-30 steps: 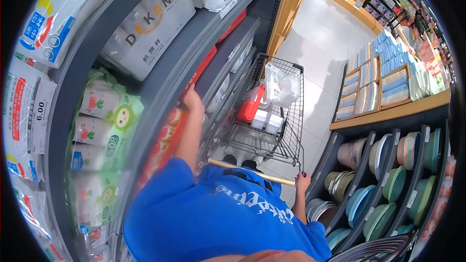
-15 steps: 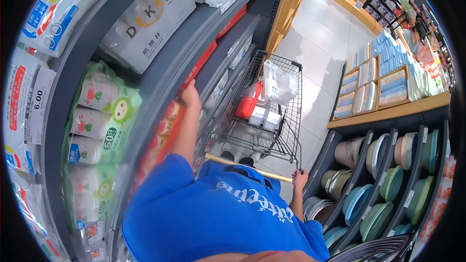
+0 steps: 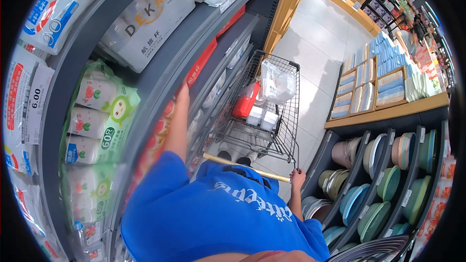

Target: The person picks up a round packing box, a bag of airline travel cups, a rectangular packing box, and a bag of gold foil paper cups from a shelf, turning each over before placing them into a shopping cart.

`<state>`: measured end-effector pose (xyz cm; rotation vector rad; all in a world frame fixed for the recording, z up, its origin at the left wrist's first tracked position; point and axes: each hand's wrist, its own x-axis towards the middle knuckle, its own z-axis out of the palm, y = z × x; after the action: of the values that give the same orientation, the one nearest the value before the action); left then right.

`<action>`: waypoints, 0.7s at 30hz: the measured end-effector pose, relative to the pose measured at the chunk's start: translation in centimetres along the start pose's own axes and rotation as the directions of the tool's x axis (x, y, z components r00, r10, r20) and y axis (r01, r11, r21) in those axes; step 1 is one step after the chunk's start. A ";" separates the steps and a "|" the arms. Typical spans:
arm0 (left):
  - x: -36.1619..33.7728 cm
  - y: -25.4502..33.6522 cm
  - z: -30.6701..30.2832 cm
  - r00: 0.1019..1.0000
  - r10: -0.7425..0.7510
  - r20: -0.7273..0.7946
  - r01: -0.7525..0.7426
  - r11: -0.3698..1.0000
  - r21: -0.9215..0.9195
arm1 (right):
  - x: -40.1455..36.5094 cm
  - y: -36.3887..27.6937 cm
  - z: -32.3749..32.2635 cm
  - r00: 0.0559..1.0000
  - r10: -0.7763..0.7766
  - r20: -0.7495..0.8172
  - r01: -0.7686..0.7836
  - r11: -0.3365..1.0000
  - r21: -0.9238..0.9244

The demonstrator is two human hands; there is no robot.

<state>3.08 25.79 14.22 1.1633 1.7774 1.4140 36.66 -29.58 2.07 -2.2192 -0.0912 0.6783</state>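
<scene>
My left arm reaches to the shelf on the left. My left hand (image 3: 183, 90) is at the lower end of a red package (image 3: 201, 61) there, and its fingers are mostly hidden. At the right end of the shopping cart's pale handle (image 3: 247, 168), my right hand (image 3: 297, 177) is closed on it. The wire cart (image 3: 290, 133) stands ahead of me, holding a red package (image 3: 246, 100), a clear-wrapped pack of cups (image 3: 277, 82) and white containers (image 3: 262, 118).
Green-wrapped cup packs (image 3: 94, 121) and a large DEKANG pack (image 3: 150, 22) fill the left shelves. On the right are a rack with several basins (image 3: 355, 204) and a wooden display of folded blue cloths (image 3: 383, 48). Pale floor tiles (image 3: 318, 43) run along the aisle.
My left hand has shifted slightly down and left, and its fingers are now less visible behind the red package's lower end. My right hand stays on the cart handle.
</scene>
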 end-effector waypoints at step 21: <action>-13.1 13.7 -5.3 0.741 0.463 0.487 -0.159 0.825 -0.542 | -0.8 -12.0 -1.2 0.924 -0.379 -0.051 0.367 0.917 -0.155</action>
<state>8.25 12.52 27.80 1.4750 0.7458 1.3386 38.36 -22.48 11.65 -2.2722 -0.5249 0.3800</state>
